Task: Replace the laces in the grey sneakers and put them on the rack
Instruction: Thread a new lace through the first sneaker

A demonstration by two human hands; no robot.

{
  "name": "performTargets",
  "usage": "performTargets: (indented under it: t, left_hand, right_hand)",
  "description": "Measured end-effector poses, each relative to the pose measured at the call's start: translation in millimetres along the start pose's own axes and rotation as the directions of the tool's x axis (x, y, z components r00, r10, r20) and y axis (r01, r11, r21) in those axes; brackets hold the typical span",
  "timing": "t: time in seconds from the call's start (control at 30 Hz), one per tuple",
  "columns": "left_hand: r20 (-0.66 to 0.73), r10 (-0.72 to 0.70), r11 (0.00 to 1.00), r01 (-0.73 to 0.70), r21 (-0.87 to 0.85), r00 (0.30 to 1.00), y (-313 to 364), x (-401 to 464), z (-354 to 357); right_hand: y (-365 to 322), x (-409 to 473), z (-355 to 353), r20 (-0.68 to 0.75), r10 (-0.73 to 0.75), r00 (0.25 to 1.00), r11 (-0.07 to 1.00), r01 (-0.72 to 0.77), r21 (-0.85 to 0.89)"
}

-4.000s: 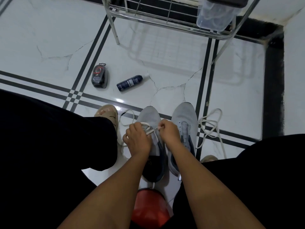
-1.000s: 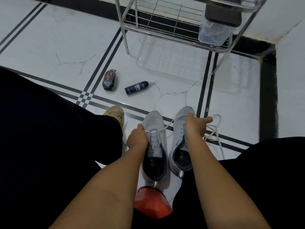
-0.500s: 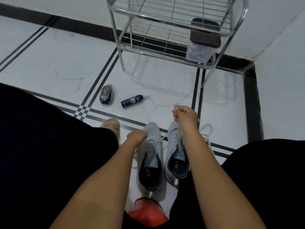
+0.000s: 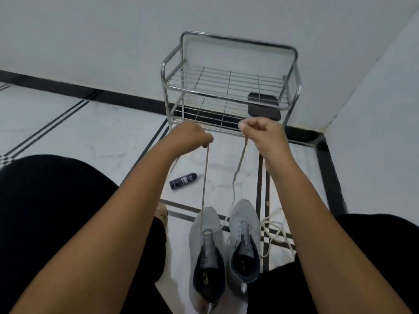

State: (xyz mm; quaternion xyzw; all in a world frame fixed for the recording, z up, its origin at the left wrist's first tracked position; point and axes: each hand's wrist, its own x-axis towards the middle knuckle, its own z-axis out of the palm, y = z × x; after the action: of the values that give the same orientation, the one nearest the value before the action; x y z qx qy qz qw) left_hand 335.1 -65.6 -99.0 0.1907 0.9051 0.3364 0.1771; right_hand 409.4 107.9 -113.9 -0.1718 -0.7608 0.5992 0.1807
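Two grey sneakers stand side by side on the floor between my knees, the left sneaker point(image 4: 205, 225) and the right sneaker point(image 4: 243, 211). A white lace point(image 4: 204, 184) runs through the front eyelets of the left sneaker. Both its ends are pulled up high. My left hand point(image 4: 189, 137) pinches one end and my right hand point(image 4: 263, 132) grips the other end. A second loose white lace point(image 4: 272, 232) lies on the floor to the right of the right sneaker. The chrome wire rack point(image 4: 229, 87) stands against the wall straight ahead.
A dark blue bottle point(image 4: 183, 181) lies on the white tiled floor left of the laces. A dark-lidded box point(image 4: 264, 106) sits on the rack's lower shelf at the right. A sandalled foot point(image 4: 162, 215) shows left of the sneakers. Walls meet in a corner at the right.
Both hands have risen from the left sneaker, drawing the lace ends up taut. The view has tilted upward, showing the whole rack and the wall.
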Motion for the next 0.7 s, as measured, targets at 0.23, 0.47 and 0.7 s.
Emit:
performTargets:
  t: [0.23, 0.47, 0.7]
  left_hand:
    - [0.016, 0.229, 0.917, -0.221, 0.331, 0.973, 52.0, -21.5, -58.6]
    - [-0.134, 0.317, 0.872, -0.233, 0.431, 0.939, 71.9, -36.6, -77.6]
    - [-0.3, 0.333, 0.943, -0.31, 0.123, 0.894, 62.2, -43.7, -63.1]
  right_hand:
    - [-80.1, -3.8, -5.1, 0.103, -0.18, 0.978, 0.98, 0.188, -0.068]
    - [-104.8, -12.7, -7.2, 0.127, -0.225, 0.966, 0.961, 0.242, -0.136]
    - [-117.7, -18.0, -12.3, 0.18, -0.244, 0.953, 0.927, 0.284, -0.244]
